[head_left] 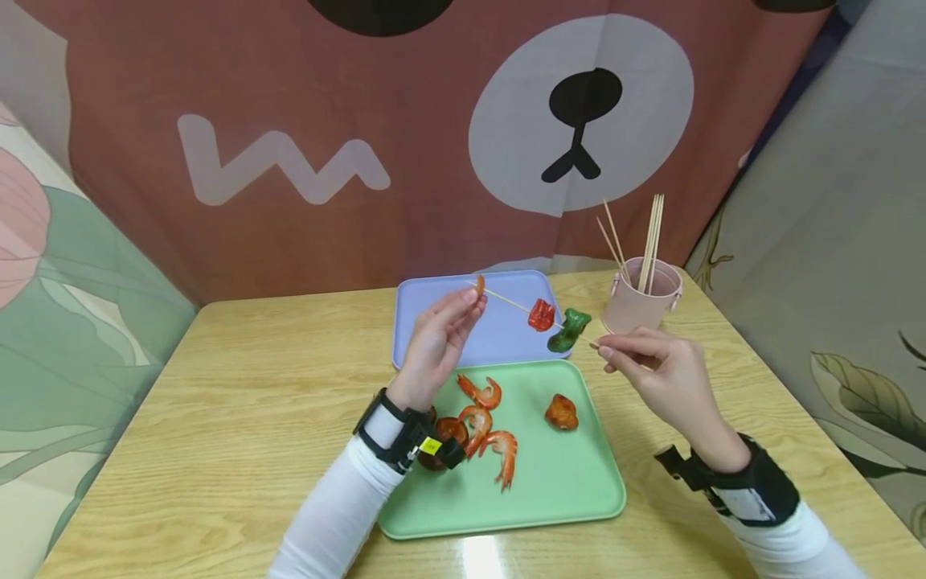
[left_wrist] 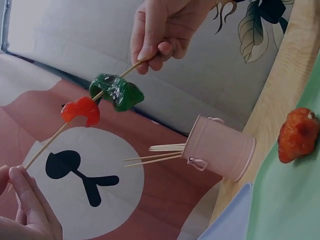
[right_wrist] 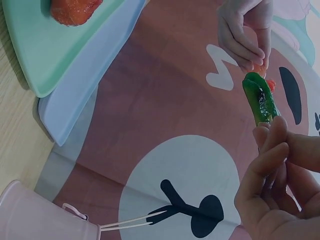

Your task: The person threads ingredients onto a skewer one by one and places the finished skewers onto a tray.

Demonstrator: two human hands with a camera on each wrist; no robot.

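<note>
Hanging behind the skewer (head_left: 508,301), bear-print cloth (head_left: 427,161) backs the wood-grain table (head_left: 268,394).

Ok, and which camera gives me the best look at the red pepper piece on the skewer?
Left wrist: the red pepper piece shows large and unblocked beside the green pepper piece. The head view shows it clearly but smaller; the right wrist view catches just a sliver behind the green pepper piece.

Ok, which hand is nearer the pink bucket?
Right. The right hand is just in front of the pink bucket; the left hand is farther off, to the bucket's left.
</note>
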